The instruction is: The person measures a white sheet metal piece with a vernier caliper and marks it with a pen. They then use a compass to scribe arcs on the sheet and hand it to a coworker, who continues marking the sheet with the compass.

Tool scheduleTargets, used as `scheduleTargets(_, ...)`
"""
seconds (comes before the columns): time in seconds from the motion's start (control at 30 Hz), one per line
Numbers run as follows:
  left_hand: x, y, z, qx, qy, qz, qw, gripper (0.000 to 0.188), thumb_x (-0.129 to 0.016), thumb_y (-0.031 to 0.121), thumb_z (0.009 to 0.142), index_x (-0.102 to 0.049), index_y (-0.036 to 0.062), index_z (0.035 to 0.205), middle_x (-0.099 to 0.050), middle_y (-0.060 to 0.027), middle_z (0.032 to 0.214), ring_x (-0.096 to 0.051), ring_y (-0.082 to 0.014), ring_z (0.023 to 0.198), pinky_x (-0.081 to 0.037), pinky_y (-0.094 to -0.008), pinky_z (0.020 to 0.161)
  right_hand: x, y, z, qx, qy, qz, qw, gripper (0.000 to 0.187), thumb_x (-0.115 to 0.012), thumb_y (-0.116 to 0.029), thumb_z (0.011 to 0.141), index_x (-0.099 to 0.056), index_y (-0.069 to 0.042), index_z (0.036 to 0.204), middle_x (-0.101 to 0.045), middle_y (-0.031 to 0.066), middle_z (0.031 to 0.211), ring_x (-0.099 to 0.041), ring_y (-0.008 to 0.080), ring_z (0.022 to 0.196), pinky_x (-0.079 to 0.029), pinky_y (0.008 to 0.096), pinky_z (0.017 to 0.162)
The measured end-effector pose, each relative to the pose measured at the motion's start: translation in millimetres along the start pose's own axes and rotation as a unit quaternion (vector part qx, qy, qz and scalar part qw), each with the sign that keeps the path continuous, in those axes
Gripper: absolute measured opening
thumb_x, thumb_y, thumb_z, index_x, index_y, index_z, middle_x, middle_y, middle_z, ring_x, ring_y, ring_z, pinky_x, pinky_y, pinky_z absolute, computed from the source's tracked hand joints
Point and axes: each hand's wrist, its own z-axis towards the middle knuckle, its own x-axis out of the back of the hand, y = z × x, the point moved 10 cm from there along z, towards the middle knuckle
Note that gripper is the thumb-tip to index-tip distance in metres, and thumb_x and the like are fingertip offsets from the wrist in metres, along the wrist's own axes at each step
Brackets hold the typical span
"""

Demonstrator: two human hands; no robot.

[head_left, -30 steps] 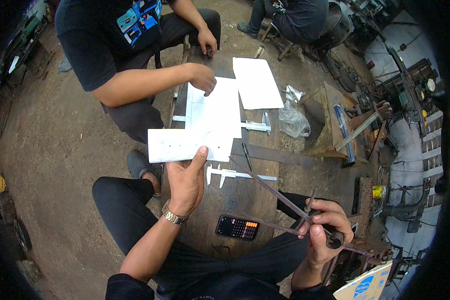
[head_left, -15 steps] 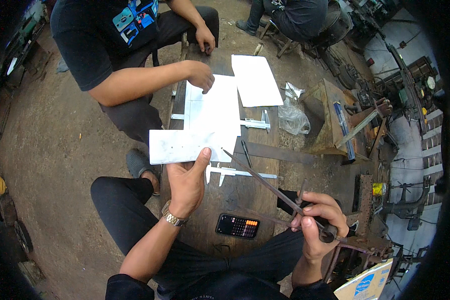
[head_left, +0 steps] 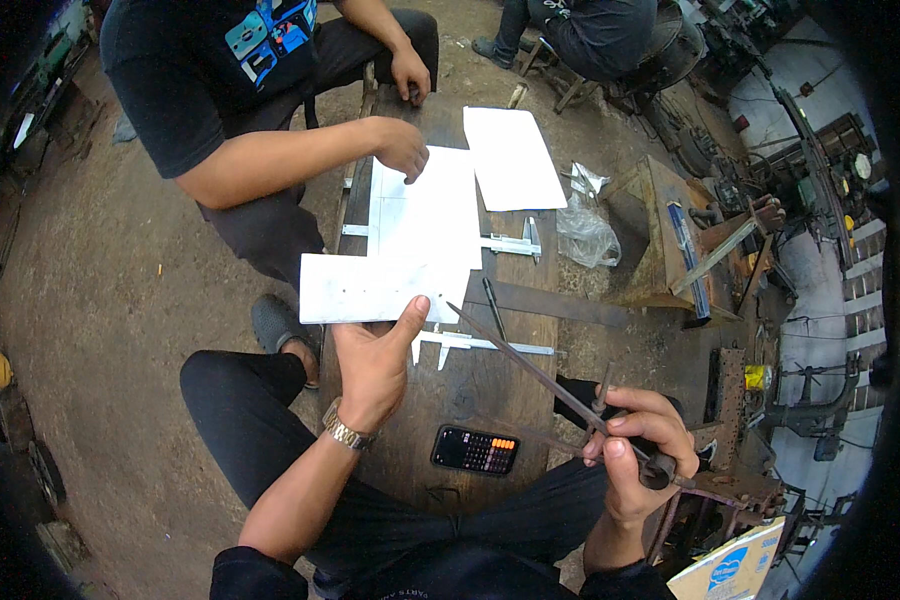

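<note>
Beneath the white plate (head_left: 362,306): a wooden bench (head_left: 495,392) is set lengthwise between the knees.
Paper: a large sheet (head_left: 430,212) is laid just beyond the white plate, with a co-worker's hand (head_left: 402,148) held over it; a second sheet (head_left: 515,160) is laid farther beyond, to the right.
Compass: the compass (head_left: 530,368) is held to the right of the white plate, legs spread; over the last second it has been shifted left and away from the body.
Right grip: the compass is clamped near its hinge between thumb and fingers of the right hand (head_left: 645,428).
Left grip: the white plate is pinched by the left hand (head_left: 370,368), thumb above, fingers below, and is held up off the bench.
Calipers: one sliding caliper (head_left: 457,343) is laid just to the near side of the white plate; another (head_left: 515,243) is partly covered by the large sheet, beyond the plate.
Phone: the phone (head_left: 475,452) is laid nearer the body than the white plate.
Pen: the pen (head_left: 494,308) is laid just right of the white plate.
Dot: the compass's tip has been brought beside the right-hand dot (head_left: 441,296) on the white plate; contact cannot be told. Plate and compass are judged to be in use together there.
</note>
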Motion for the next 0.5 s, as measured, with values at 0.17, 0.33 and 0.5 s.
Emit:
scheduleTargets(0.17, -5.9, 1.0, -0.6, -0.009, -0.021, -0.026, 0.999, 0.049, -0.077, 0.004, 0.088, -0.049, -0.0035, 0.127, -0.061, -0.0131, 0.119, -0.061, -0.0186, 0.11, -0.051, -0.0342, 0.094, -1.5, 3.6, 2.0, -0.005, -0.002, -0.005, 1.0, 0.01, -0.072, 0.002, 0.082, -0.069, 0.007, 0.089, -0.069, 0.0296, 0.106, -0.071, 0.0208, 0.066, -0.059, 0.0309, 0.061)
scheduleTargets(0.33, -6.1, -0.4, -0.8, -0.012, -0.029, -0.027, 0.999, 0.049, -0.078, 0.004, 0.088, -0.05, -0.0037, 0.127, -0.061, -0.0133, 0.12, -0.061, -0.0185, 0.111, -0.051, -0.0341, 0.095, -3.6, 4.5, 2.6, 0.001, -0.007, -0.009, 1.0, 0.01, -0.072, 0.002, 0.081, -0.069, 0.008, 0.089, -0.069, 0.0295, 0.106, -0.072, 0.021, 0.067, -0.059, 0.0308, 0.06)
scheduleTargets(0.5, -1.9, -0.8, 0.4, -0.016, -0.007, -0.022, 1.0, 0.048, -0.079, 0.003, 0.086, -0.053, -0.0044, 0.125, -0.062, -0.0131, 0.12, -0.062, -0.0183, 0.11, -0.051, -0.0341, 0.095, -3.1, 5.3, 2.5, -0.009, 0.004, 0.001, 1.0, 0.009, -0.072, 0.003, 0.081, -0.069, 0.008, 0.087, -0.07, 0.0296, 0.105, -0.072, 0.0209, 0.067, -0.059, 0.0305, 0.06)
